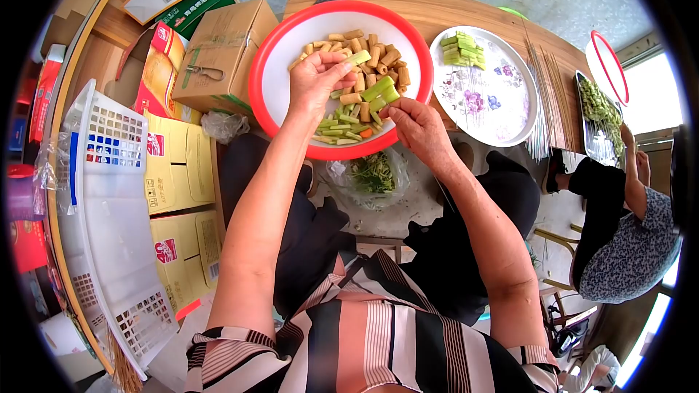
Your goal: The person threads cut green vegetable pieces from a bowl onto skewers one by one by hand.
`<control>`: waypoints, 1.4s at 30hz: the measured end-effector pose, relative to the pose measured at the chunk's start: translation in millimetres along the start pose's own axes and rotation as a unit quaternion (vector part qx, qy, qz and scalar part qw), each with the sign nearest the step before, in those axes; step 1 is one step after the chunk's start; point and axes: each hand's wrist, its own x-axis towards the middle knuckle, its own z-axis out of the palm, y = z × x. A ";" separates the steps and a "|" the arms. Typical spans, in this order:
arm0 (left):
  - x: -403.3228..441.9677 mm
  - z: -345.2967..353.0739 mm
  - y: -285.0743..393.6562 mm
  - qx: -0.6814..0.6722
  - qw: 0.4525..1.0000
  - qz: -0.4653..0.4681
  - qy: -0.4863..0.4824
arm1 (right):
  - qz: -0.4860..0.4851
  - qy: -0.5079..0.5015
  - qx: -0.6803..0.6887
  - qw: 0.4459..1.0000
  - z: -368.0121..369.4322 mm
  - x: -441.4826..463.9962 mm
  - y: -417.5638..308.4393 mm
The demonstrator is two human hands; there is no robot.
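Note:
A white basin with a red rim [262,94] holds brown cylindrical chunks [373,51], short green stalk pieces [336,128] and an orange bit. Over its left side, my left hand [317,81] is closed, pinching a pale green celery piece [358,57] between thumb and fingers. At the basin's right rim, my right hand [421,129] grips a row of celery pieces [381,92] side by side. Whether a skewer runs through them cannot be made out. Right of the basin, a round flowered tray [459,113] carries rows of green pieces [462,51] at its far edge.
Thin skewers [542,94] lie on the wooden table [429,4] beside the tray. Farther right, a metal tray of greens [601,113] is near another person [630,240]. Cardboard boxes [222,58] and a white plastic basket [116,225] stand left. A bag of leaves [373,175] sits below the basin.

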 end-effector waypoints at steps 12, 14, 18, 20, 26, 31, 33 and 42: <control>-5.7 5.4 0.9 0.047 0.998 0.021 -0.020 | -0.011 -0.006 0.024 1.000 2.2 -0.3 -1.9; -5.9 6.2 -1.0 0.052 0.998 0.019 -0.029 | 0.019 -0.005 0.042 0.999 1.4 -1.1 -5.9; -8.1 10.9 -8.8 0.068 0.995 0.049 -0.058 | 0.022 -0.013 0.115 0.993 1.5 0.8 -5.9; -9.3 13.0 -9.4 0.069 0.995 0.049 -0.061 | 0.039 -0.017 0.159 0.986 1.2 0.6 -8.6; -10.9 17.0 -8.7 0.013 0.995 0.021 -0.094 | 0.032 -0.013 0.180 0.983 -0.4 2.5 -5.6; -10.1 18.8 -7.5 -0.053 0.998 0.015 -0.037 | 0.027 -0.001 0.170 0.985 3.5 4.2 -5.9; -8.8 17.5 -7.5 -0.054 0.998 0.019 -0.038 | 0.020 0.004 0.155 0.988 4.1 4.0 -5.7; -9.1 18.9 -9.5 -0.048 0.998 0.023 -0.044 | 0.009 0.025 0.148 0.989 2.9 5.5 2.5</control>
